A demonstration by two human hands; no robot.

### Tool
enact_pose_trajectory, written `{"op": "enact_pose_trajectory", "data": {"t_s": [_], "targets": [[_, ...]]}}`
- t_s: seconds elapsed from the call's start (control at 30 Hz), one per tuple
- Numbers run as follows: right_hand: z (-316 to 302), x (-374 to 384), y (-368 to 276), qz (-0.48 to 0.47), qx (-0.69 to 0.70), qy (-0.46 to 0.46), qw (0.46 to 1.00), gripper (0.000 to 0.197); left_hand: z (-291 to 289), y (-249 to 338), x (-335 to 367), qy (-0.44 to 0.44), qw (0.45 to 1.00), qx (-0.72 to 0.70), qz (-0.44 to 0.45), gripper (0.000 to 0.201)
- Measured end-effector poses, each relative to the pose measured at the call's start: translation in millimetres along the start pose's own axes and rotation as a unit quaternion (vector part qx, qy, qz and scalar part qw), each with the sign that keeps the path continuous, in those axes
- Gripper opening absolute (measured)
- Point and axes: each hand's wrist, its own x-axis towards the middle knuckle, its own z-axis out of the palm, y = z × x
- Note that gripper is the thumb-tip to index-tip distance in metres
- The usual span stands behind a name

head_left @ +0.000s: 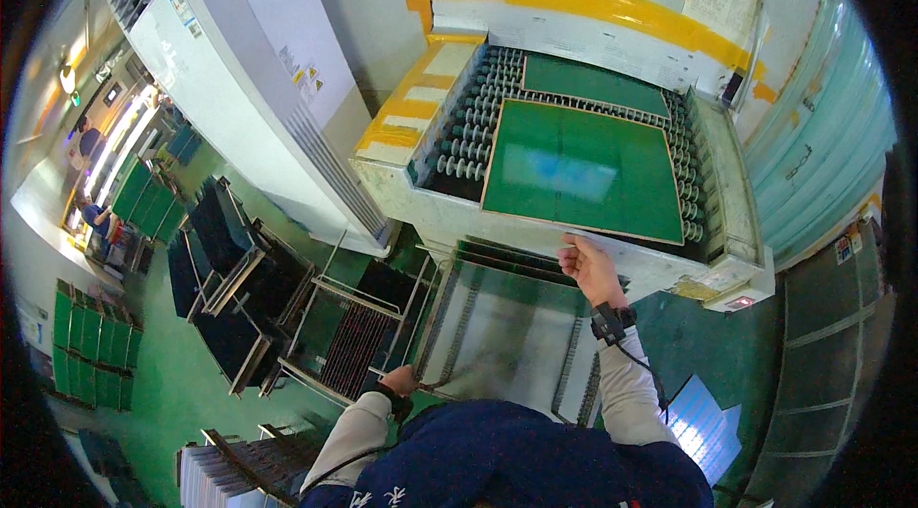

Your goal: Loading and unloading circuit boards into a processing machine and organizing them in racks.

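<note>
A large green panel [580, 170] with thin pale edges lies flat on the rollers of a conveyor [448, 185]. Behind it on the same rollers is a second green panel [595, 85]. My right hand [590, 269], its fingers curled in, hovers just in front of the conveyor's front wall, below the near edge of the first panel; I see nothing in it. Low and to the left, my left hand [400, 380] is closed at the near left corner of a slotted rack [507, 326], apparently on its frame. Dark upright panels stand at the rack's far end.
An empty wire-sided rack [354, 341] stands left of me, with black racks [229, 259] beyond. A tall white cabinet unit [263, 87] rises beside the conveyor. Teal strip curtains [813, 144] hang at right. Shiny sheets [706, 427] lie low right. Other people work far left.
</note>
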Motion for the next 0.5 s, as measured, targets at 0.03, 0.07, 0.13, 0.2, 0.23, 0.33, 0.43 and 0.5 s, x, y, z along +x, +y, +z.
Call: {"op": "enact_pose_trajectory", "data": {"t_s": [0.03,0.07,0.13,0.2,0.23,0.33,0.43,0.5], "targets": [[-0.6,-0.9,4.5,0.005,-0.011,-0.003,1.000,0.031,-7.3,7.8,-2.8,-0.024,1.000,0.011,-0.013,0.037],[0.2,-0.6,9.3,0.008,-0.045,0.015,0.999,0.031,-8.9,10.1,-5.6,-0.048,0.998,0.023,-0.027,0.037],[13.4,-2.9,17.2,0.020,-0.113,0.040,0.993,0.029,23.4,-49.6,37.8,-0.019,0.998,0.066,0.009,0.036],[-14.5,5.4,45.5,-0.035,-0.262,0.061,0.962,0.027,28.9,-52.4,48.4,0.012,0.998,-0.008,0.062,0.034],[-23.7,9.8,58.3,-0.063,-0.335,0.063,0.938,0.026,21.9,-39.9,39.1,0.001,0.999,-0.003,0.050,0.034],[-17.8,-0.2,74.7,-0.181,-0.543,0.085,0.816,0.019,9.6,-22.3,23.8,-0.053,0.996,-0.073,0.028,0.035],[-8.9,-8.7,79.1,-0.240,-0.611,0.075,0.750,0.018,25.9,-47.7,32.5,0.016,0.999,-0.008,0.051,0.035],[-7.9,-10.9,80.7,-0.234,-0.654,0.071,0.716,0.019,28.2,-51.2,34.6,0.005,0.999,-0.024,0.038,0.035]]}}
